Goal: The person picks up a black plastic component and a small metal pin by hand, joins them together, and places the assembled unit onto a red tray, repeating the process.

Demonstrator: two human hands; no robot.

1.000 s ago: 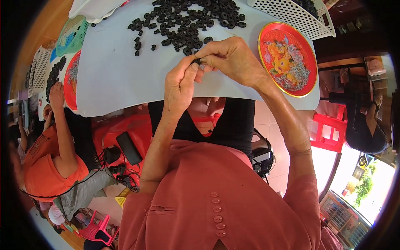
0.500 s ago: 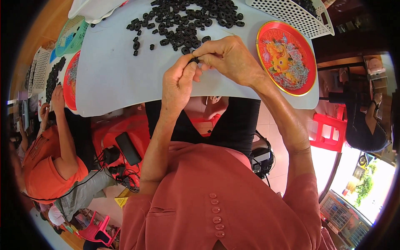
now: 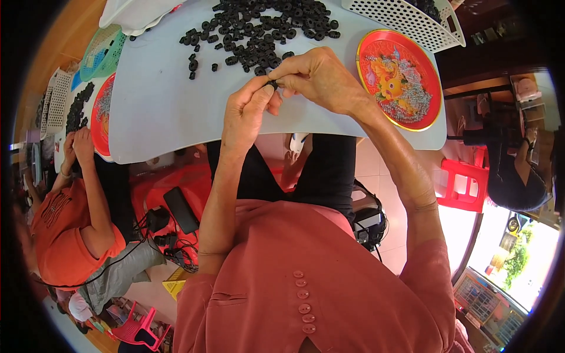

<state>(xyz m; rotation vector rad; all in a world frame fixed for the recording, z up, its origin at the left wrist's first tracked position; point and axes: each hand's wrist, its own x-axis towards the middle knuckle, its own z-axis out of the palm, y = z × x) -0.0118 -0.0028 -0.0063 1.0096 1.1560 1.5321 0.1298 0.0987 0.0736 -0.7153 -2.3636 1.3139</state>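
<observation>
Over the near part of the table, my left hand (image 3: 242,117) pinches a small black ring-like part (image 3: 272,84) between thumb and fingers. My right hand (image 3: 323,82) meets it there, thumb and forefinger closed together against the part. Whatever the right fingertips grip is too small to make out. Just beyond both hands lies a loose heap of similar black parts (image 3: 265,50), several with round holes. To the right of my right hand is a red round tray (image 3: 366,59) with a gold rim and a flower picture, scattered with many tiny silvery pieces (image 3: 406,97).
A white perforated basket (image 3: 406,26) holding black parts stands at the far right of the pale table (image 3: 170,112). White containers (image 3: 132,15) and a green basket (image 3: 103,56) are at far left. A co-worker in orange (image 3: 76,235) sits left. A red stool (image 3: 463,182) stands right.
Both my hands stay joined at the black part, with only slight finger shifts. The view has shifted a little. At left, the co-worker's hands have come together.
</observation>
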